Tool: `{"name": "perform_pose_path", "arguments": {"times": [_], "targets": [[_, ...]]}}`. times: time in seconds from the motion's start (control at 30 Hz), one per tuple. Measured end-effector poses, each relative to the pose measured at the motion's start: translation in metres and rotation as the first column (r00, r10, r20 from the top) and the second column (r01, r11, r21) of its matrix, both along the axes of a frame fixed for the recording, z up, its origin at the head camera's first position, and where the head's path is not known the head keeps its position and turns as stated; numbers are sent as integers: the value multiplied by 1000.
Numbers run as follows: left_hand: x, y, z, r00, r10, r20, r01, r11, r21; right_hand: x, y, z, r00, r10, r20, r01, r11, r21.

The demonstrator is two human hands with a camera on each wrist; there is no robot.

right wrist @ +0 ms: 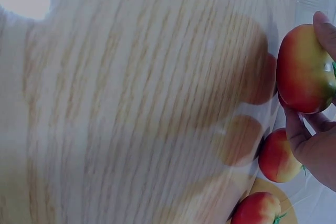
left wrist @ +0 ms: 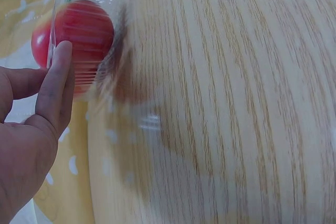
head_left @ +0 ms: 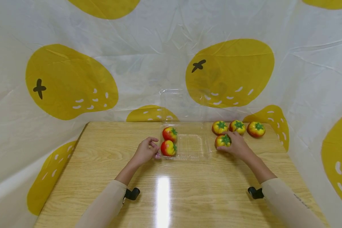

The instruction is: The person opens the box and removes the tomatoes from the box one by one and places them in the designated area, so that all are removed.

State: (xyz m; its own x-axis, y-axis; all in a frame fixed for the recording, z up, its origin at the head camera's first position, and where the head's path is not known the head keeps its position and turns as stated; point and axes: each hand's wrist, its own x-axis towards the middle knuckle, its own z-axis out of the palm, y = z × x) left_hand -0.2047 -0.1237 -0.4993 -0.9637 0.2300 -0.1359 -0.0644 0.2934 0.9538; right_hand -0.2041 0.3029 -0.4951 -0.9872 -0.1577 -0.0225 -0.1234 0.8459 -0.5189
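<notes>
A clear plastic clamshell box point(head_left: 191, 147) lies on the table with its lid point(head_left: 183, 104) raised at the back. Along its left side sit two red-and-yellow tomatoes, a rear one point(head_left: 168, 134) and a front one point(head_left: 168, 148). My left hand point(head_left: 145, 151) pinches the left edge of the box; the left wrist view shows thumb and fingers point(left wrist: 55, 85) at the clear wall, a tomato point(left wrist: 86, 32) behind it. To the right of the box, my right hand point(head_left: 240, 148) grips another tomato point(head_left: 221, 142) between thumb and fingers, also seen in the right wrist view.
Behind the right hand, three more tomatoes stand in a row: a left one point(head_left: 218, 127), a middle one point(head_left: 237, 127) and a right one point(head_left: 256, 129). A white curtain point(head_left: 148, 69) with yellow fruit prints hangs around the wooden table point(head_left: 211, 196).
</notes>
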Motion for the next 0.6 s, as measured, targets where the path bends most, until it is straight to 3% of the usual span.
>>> {"name": "perform_pose_path", "arguments": {"times": [0.3,0.6], "targets": [[1,-1,0,1000,3,-21,-4,999,-34,0,-1,-2,1000,-14,13,14,999,-47],[1,0,1,1000,7,-19,-7,1000,-21,1,0,-4,1000,-18,-1,18,999,-31]]}}
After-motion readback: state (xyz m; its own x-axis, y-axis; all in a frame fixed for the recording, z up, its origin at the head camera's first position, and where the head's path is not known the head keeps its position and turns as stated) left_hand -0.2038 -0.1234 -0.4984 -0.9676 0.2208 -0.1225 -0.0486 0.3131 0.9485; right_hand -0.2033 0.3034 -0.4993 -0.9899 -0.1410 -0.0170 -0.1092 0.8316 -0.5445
